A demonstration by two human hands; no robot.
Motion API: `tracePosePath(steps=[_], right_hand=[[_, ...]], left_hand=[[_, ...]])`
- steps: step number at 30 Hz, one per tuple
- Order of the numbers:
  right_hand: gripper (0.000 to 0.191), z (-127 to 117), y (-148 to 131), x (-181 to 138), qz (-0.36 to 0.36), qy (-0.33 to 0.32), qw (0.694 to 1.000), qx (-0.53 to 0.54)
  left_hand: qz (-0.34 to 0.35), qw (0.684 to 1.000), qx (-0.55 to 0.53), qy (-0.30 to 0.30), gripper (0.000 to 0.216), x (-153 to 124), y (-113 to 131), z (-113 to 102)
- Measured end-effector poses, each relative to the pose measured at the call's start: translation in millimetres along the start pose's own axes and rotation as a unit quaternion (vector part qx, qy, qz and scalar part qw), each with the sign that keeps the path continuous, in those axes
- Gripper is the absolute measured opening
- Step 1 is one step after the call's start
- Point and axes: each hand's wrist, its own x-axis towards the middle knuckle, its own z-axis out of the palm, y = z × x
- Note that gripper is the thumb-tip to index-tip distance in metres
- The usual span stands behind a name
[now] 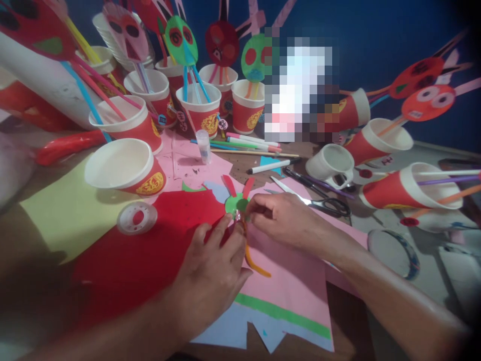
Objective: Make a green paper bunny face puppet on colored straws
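Observation:
A small green paper face (pixel 233 202) with two red paper ears lies face down or face up, I cannot tell which, in the middle of the papers. A shiny strip of clear tape (pixel 238 216) sits at its lower edge. My left hand (pixel 216 260) rests there with fingers spread and fingertips pressing around the tape. My right hand (pixel 276 215) is closed in a pinch at the face's right edge; the fingertips hide part of it. From under the tape an orange-yellow strip (pixel 257 269) curves down over pink paper (pixel 293 276).
Red paper (pixel 169 235) carries a tape roll (pixel 137 217). Scissors (pixel 326 205) lie beyond my right hand, near a white mug (pixel 332 163) and markers (pixel 272 166). A paper cup (pixel 124 168) stands at left; several cups with paper faces on straws line the back. Another tape roll (pixel 409 255) lies right.

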Motion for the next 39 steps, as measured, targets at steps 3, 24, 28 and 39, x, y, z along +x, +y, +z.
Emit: tracePosePath(steps=[3, 24, 28, 39], right_hand=[[0.017, -1, -2, 1, 0.003, -0.002, 1.0, -0.028], [0.024, 19, 17, -32, -0.127, 0.147, 0.967, -0.163], [0.024, 31, 15, -35, -0.158, 0.135, 0.953, -0.222], [0.023, 30, 12, -28, -0.169, 0.166, 0.95, -0.205]], left_hand=[[-0.001, 1.0, 0.004, 0.004, 0.027, 0, 0, 1], [-0.005, 0.999, 0.026, -0.028, 0.04, -1, 1, -2], [-0.012, 0.999, 0.032, -0.032, 0.044, -2, 2, -2], [-0.018, 1.0, 0.025, 0.0, 0.04, -1, 1, -2]])
